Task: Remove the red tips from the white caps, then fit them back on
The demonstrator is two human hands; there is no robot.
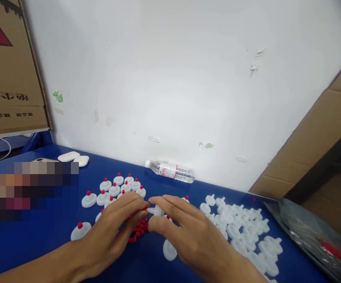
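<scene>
My left hand (115, 226) and my right hand (185, 232) meet over the blue table (40, 243). Between their fingertips is a small white plastic disc part (156, 211); the right fingers pinch it, and the left fingers pinch at its end, seemingly with a tiny red cap. Under the hands lies a heap of small red caps (139, 230). To the left stand several white discs topped with red caps (115, 188). A pile of plain white discs (244, 232) lies to the right. One plain white disc (169, 250) rests below my right hand.
A clear water bottle (172, 171) lies on its side against the white wall. Two white oval cases (72, 158) sit at the back left. Cardboard boxes (8, 67) stand left and right. A dark plastic bag (312, 232) lies at the table's right edge.
</scene>
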